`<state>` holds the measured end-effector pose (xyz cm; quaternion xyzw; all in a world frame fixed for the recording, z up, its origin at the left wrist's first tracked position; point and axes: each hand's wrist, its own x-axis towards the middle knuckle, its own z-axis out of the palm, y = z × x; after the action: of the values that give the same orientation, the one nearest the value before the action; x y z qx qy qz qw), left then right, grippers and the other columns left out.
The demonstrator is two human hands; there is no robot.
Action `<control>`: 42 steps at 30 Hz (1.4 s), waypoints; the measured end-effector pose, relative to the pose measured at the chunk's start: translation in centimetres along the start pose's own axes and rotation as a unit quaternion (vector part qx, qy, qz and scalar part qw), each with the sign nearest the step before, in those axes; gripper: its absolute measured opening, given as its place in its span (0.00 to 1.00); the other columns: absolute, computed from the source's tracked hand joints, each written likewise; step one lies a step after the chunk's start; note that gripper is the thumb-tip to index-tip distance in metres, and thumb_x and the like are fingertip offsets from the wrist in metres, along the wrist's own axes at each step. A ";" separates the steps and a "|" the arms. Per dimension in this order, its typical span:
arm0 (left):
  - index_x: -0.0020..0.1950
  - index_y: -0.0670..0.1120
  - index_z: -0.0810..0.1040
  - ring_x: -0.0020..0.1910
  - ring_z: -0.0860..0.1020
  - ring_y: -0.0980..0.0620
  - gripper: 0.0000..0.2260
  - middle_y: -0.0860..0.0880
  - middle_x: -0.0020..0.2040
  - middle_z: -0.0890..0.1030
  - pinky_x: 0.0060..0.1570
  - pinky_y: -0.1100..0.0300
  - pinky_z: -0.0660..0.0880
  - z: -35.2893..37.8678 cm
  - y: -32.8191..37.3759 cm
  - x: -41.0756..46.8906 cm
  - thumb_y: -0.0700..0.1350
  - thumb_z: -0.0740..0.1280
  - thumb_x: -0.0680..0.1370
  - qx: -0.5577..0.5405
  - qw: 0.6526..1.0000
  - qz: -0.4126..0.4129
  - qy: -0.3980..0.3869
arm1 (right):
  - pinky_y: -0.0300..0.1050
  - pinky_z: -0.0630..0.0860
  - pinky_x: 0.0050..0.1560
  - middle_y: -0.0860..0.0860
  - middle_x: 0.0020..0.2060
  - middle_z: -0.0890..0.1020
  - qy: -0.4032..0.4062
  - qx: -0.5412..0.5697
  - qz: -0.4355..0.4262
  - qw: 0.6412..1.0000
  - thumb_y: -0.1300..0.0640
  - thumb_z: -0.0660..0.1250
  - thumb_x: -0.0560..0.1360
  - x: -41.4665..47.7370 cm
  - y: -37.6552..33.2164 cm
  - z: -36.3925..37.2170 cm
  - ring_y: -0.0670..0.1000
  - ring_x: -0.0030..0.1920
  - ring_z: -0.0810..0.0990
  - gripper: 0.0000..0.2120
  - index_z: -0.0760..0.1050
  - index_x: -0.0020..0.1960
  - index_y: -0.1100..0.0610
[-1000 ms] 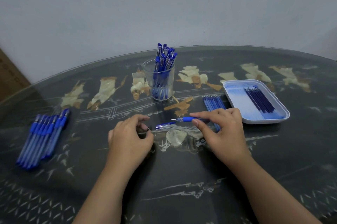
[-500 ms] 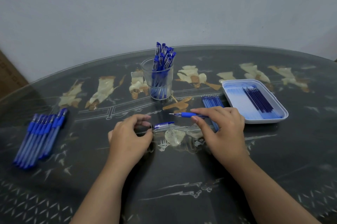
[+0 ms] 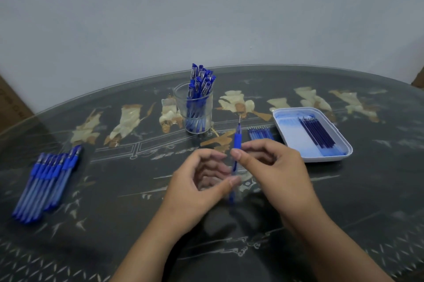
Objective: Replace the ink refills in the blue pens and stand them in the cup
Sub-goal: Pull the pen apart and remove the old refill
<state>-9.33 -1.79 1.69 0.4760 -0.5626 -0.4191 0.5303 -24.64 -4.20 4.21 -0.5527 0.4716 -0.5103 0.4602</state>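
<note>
1. Pens [image 3: 46,180] with blue grips lie in a tight row at the far left of the glass-topped table [image 3: 114,224], well apart from both hands.
2. Loose refills [image 3: 261,133] lie side by side just left of the tray; the right hand covers their near ends.
3. A blue pen [image 3: 236,141] is held nearly upright above the table between the two hands, its metal tip pointing up. It is nearer the person than the cup, and its tip shows against the table between the cup and the loose refills.
4. The right hand [image 3: 273,167] pinches this pen just below the blue grip, between thumb and fingers.
5. The left hand [image 3: 199,180] is curled, with its thumb pressed to the pen's clear lower barrel and grasping it. That part is blurred.
6. The clear cup [image 3: 180,107] stands upright beyond the hands. It holds a bunch of capped pens [image 3: 202,79], caps up, leaning slightly right.
7. The white tray [image 3: 325,158] sits right of the hands and holds a row of dark refills [image 3: 317,132] on its right half.
</note>
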 end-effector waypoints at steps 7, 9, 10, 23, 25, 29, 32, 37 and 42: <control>0.46 0.45 0.81 0.38 0.81 0.56 0.12 0.53 0.43 0.84 0.42 0.65 0.77 0.4 -0.2 0.2 0.37 0.77 0.65 0.024 0.999 -0.007 0.032 | 0.32 0.75 0.43 0.48 0.39 0.86 -0.016 0.067 0.043 0.997 0.56 0.74 0.72 0.1 -0.2 -0.4 0.42 0.43 0.82 0.03 0.84 0.45 0.53; 0.45 0.47 0.82 0.38 0.82 0.57 0.12 0.53 0.43 0.85 0.41 0.65 0.77 0.1 0.0 0.1 0.35 0.77 0.66 0.050 0.998 -0.007 0.030 | 0.30 0.74 0.42 0.46 0.40 0.86 0.002 0.095 0.027 0.995 0.58 0.72 0.73 0.3 -0.5 -0.8 0.39 0.42 0.81 0.06 0.84 0.49 0.52; 0.44 0.49 0.83 0.38 0.82 0.57 0.12 0.53 0.43 0.85 0.41 0.64 0.78 0.1 0.1 0.0 0.34 0.77 0.66 0.061 0.998 -0.005 0.028 | 0.30 0.74 0.42 0.45 0.40 0.85 0.005 0.103 0.021 0.994 0.59 0.72 0.73 0.4 -0.6 -1.1 0.38 0.41 0.81 0.07 0.84 0.50 0.52; 0.44 0.51 0.85 0.39 0.82 0.56 0.13 0.54 0.42 0.84 0.36 0.70 0.74 -0.2 -0.5 0.1 0.33 0.77 0.68 0.153 0.986 0.057 0.035 | 0.49 0.83 0.47 0.56 0.42 0.84 0.039 0.263 0.028 0.964 0.64 0.70 0.67 1.1 -1.3 -2.3 0.54 0.45 0.85 0.17 0.75 0.55 0.56; 0.44 0.51 0.85 0.39 0.82 0.57 0.13 0.54 0.42 0.84 0.36 0.71 0.74 -0.1 -0.5 0.1 0.33 0.77 0.67 0.151 0.986 0.058 0.037 | 0.47 0.82 0.45 0.55 0.41 0.84 0.063 0.252 0.004 0.966 0.70 0.70 0.69 1.0 -1.1 -1.9 0.55 0.45 0.85 0.14 0.73 0.52 0.57; 0.45 0.51 0.85 0.39 0.82 0.57 0.14 0.54 0.42 0.84 0.36 0.70 0.75 0.0 -0.5 0.0 0.33 0.77 0.68 0.154 0.985 0.069 0.033 | 0.40 0.80 0.43 0.55 0.40 0.85 0.115 0.271 -0.025 0.955 0.70 0.69 0.71 1.1 -0.7 -1.6 0.51 0.43 0.84 0.06 0.77 0.45 0.61; 0.46 0.50 0.85 0.40 0.82 0.56 0.14 0.55 0.43 0.83 0.35 0.70 0.75 -0.1 -0.6 0.0 0.33 0.77 0.68 0.159 0.984 0.078 0.037 | 0.39 0.80 0.45 0.56 0.42 0.85 0.127 0.255 -0.025 0.958 0.70 0.70 0.71 1.4 -0.6 -1.4 0.51 0.44 0.84 0.07 0.80 0.46 0.61; 0.47 0.49 0.85 0.41 0.82 0.56 0.13 0.55 0.42 0.83 0.36 0.71 0.74 -0.3 -0.9 0.2 0.34 0.77 0.68 0.171 0.978 0.100 0.058 | 0.40 0.80 0.51 0.50 0.40 0.85 0.141 0.236 -0.045 0.960 0.71 0.70 0.71 2.8 -2.3 -1.1 0.49 0.45 0.84 0.11 0.81 0.47 0.58; 0.48 0.51 0.84 0.40 0.82 0.56 0.13 0.51 0.42 0.83 0.36 0.70 0.75 -0.8 -1.6 0.4 0.35 0.76 0.69 0.154 0.977 0.082 0.119 | 0.39 0.79 0.44 0.50 0.38 0.82 0.177 0.241 -0.073 0.951 0.72 0.70 0.73 7.1 -5.0 -3.4 0.48 0.39 0.81 0.10 0.80 0.47 0.58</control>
<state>-8.39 -2.49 0.26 0.5507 -0.5903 -0.2229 0.5464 -27.57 -10.68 10.28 -0.3590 0.3667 -0.7307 0.4502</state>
